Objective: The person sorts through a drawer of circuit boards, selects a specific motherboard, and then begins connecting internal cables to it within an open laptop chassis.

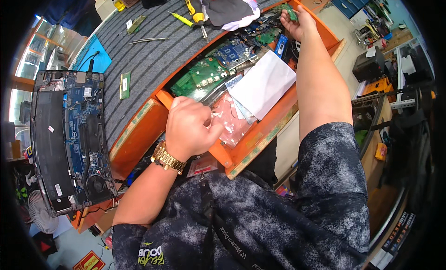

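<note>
My left hand (190, 128), with a gold watch on its wrist, is closed over the near end wall of an open orange wooden drawer (223, 154), beside a pink plastic bag (232, 126). My right hand (299, 23) reaches to the drawer's far end, fingers curled around a small green circuit board (290, 13). The drawer holds green and blue circuit boards (204, 72), white papers (262, 84) and a blue tool or item (281, 44).
An opened laptop (60, 140) lies at left. On the striped grey mat (153, 54) are a memory module (124, 85), tweezers, yellow soldering tool (197, 16) and dark cloth (230, 9). A white fan (42, 207) stands lower left; a black box (369, 65) is at right.
</note>
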The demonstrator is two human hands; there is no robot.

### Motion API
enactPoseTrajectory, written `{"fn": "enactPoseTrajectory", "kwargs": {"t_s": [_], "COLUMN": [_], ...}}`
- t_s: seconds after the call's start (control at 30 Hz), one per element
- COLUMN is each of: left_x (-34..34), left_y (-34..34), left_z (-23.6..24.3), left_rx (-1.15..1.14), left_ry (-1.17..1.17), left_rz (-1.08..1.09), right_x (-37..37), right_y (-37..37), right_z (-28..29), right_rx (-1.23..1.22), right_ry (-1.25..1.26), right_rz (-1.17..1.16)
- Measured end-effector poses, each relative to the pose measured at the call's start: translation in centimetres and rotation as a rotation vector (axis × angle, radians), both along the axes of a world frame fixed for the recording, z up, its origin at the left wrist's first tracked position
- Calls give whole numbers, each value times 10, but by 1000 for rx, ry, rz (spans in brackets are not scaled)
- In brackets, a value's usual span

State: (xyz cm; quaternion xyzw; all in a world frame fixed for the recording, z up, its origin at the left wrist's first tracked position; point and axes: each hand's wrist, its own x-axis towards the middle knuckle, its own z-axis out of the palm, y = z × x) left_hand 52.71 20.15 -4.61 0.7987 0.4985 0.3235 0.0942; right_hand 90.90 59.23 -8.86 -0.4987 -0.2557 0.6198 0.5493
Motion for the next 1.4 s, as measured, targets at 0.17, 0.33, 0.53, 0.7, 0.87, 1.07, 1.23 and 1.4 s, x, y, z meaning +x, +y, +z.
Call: {"fn": "enactPoseTrajectory", "kwargs": {"t_s": [0.17, 0.33, 0.53, 0.7, 0.87, 1.07, 1.23, 1.4], "left_x": [0, 4, -5, -8, -16, -19, -17, -18], "left_y": [-3, -3, -10, -38, -61, -66, -67, -68], "left_z": [-1, 0, -13, -7, -3, 0, 1, 1], "left_rx": [25, 10, 68, 63, 24, -21, -41, -60], "left_ry": [20, 51, 51, 30, 29, 8, -15, -1], "left_rz": [6, 6, -16, -161, -192, -207, -207, -209], "right_x": [-36, -37, -51, -78, -145, -172, -162, -154], "right_y": [-12, -17, -51, -94, -157, -164, -165, -156], "right_z": [10, 9, 36, 50, 38, 31, 41, 41], "right_rx": [94, 9, 150, 236, 273, 234, -27, -36], "right_ry": [331, -244, -1478, -1692, -1632, -1619, -1353, -1002], "right_rz": [-183, -62, -410, 477, 1025, 1060, 975, 787]}}
